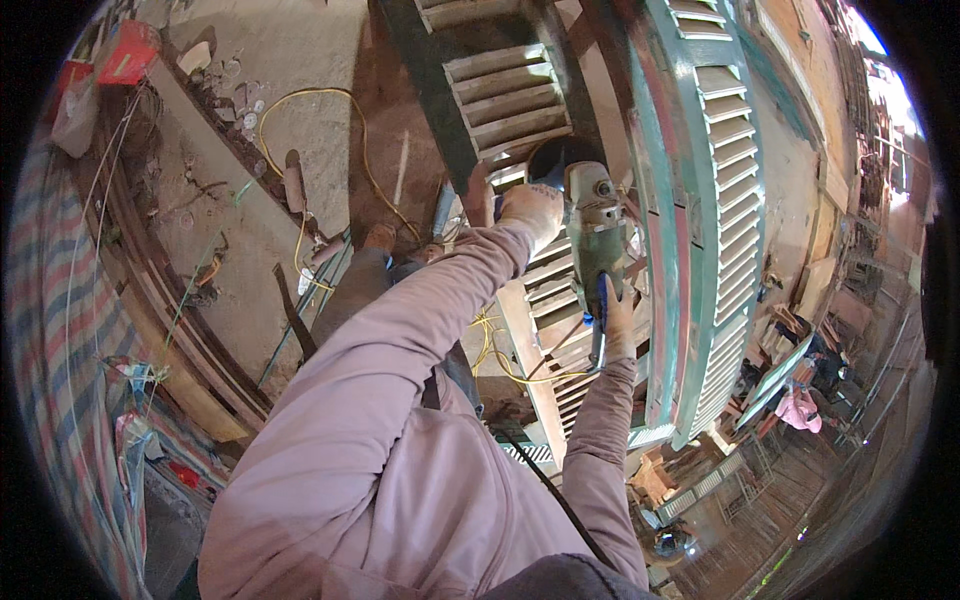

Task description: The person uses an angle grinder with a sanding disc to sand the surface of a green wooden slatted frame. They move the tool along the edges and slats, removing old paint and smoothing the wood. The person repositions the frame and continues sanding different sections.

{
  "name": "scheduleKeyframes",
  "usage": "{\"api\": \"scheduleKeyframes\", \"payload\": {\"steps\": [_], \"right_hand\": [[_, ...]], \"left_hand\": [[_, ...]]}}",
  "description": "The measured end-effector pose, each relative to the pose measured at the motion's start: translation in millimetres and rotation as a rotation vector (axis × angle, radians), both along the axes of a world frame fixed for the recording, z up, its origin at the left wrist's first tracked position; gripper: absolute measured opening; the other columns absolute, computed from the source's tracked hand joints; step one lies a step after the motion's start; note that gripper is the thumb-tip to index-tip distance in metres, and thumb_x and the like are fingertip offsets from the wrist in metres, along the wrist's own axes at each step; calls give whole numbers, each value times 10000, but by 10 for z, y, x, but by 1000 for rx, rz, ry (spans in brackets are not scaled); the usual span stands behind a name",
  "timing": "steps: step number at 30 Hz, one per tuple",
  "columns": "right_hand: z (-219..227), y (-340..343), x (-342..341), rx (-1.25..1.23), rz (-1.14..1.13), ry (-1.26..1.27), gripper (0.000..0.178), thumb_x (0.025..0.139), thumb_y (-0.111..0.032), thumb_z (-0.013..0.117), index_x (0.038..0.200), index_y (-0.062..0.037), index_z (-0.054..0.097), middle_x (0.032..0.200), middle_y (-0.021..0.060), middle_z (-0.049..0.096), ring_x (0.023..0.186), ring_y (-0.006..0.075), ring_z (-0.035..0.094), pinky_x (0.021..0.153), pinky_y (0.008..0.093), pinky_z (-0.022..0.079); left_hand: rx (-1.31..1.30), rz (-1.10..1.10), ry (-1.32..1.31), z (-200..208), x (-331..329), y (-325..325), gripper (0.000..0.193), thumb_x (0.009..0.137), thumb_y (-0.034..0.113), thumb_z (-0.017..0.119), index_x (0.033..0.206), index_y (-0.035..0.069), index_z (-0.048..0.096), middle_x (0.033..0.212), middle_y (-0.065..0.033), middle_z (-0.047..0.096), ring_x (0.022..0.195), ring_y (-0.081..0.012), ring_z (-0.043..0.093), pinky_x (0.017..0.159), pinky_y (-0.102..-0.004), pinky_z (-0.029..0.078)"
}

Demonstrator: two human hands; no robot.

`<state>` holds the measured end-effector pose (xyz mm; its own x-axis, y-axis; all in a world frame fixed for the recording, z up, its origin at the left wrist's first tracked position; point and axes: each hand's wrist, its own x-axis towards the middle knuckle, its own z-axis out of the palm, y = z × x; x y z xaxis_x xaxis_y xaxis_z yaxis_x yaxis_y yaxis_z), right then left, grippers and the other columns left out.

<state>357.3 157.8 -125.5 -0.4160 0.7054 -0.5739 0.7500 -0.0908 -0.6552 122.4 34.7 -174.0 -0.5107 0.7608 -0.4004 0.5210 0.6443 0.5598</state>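
A green and grey angle grinder (598, 245) lies over a louvred wooden shutter (508, 95) with a dark green frame and bare slats. My right hand (620, 325) is closed round the grinder's rear grip. Beside the grinder's head my left hand (535, 212) is closed, its fingers wrapped round what looks like the side handle, mostly hidden by the hand. The dark round disc and guard (562, 158) sit at the far end, against the shutter frame. Whether the disc touches the wood I cannot tell.
More green louvred shutters (735, 170) stand on edge to my right. A yellow cord (345, 93) loops over the floor at left. Long timbers (180, 330) and a striped tarp (60, 290) lie further left. A person in pink (798, 408) is at the far right.
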Motion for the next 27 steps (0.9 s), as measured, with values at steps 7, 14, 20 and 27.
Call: {"api": "scheduleKeyframes", "payload": {"steps": [7,14,20,27], "right_hand": [[-242,-334,-50,54,204,-160,859,784,-562,817,1366,19,571,1231,208,678,1141,281,652,967,373,496],[106,-369,-758,-48,248,-36,882,793,-556,823,1333,87,553,1197,205,681,1072,285,668,928,357,516],[-303,346,-544,68,200,-46,709,846,-465,802,1294,58,631,1212,199,703,1074,266,693,916,350,524],[-196,603,-519,46,69,-44,669,908,-470,748,1305,56,631,1113,142,720,985,217,678,878,344,519]], "left_hand": [[-71,221,47,55,39,-961,216,891,156,551,949,26,713,962,-206,747,903,-352,745,773,-465,591],[-70,320,79,50,-205,-981,226,879,170,569,981,29,714,990,-216,743,934,-375,736,820,-475,584],[-86,209,5,208,-456,-330,269,891,148,560,1035,41,760,1092,-199,750,1005,-326,745,825,-452,601],[-7,85,-31,-44,-542,318,283,873,199,606,1046,56,779,1088,-199,755,975,-329,757,787,-468,606]]}}
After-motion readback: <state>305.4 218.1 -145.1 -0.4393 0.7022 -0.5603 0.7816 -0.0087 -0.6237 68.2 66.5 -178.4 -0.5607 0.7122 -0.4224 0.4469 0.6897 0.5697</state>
